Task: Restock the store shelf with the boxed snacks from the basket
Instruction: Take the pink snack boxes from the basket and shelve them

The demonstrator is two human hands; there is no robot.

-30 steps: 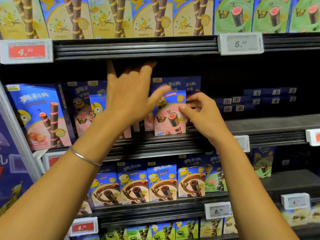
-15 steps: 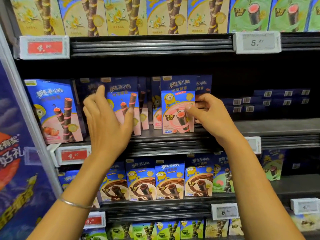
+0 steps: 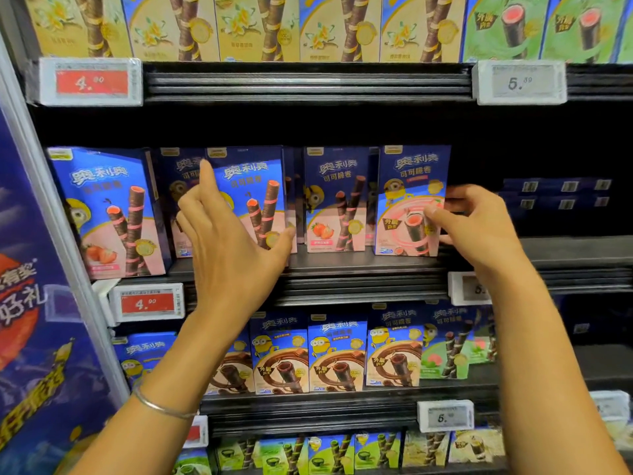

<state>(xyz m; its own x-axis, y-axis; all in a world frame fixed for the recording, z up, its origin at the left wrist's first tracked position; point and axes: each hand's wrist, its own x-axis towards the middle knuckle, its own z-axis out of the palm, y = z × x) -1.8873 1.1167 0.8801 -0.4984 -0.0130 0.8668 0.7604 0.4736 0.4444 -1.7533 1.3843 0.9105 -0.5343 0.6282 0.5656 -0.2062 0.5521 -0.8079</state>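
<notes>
Blue and pink boxes of wafer rolls stand upright in a row on the middle shelf. My right hand pinches the right edge of the rightmost pink box, thumb on its front. My left hand is spread, fingers apart, against the front of a strawberry box left of centre, thumb at its lower right corner. Another strawberry box stands between the two. A larger tilted box leans at the far left. The basket is out of sight.
To the right of the pink box the middle shelf is dark, with flat blue boxes far back. Yellow vanilla boxes fill the shelf above, chocolate boxes the shelf below. Price tags clip onto the shelf edges. A blue side panel borders the left.
My left hand came down from the top of the boxes and now presses flat on a strawberry box. The row stands straighter and more spread out. My right hand stays on the pink box.
</notes>
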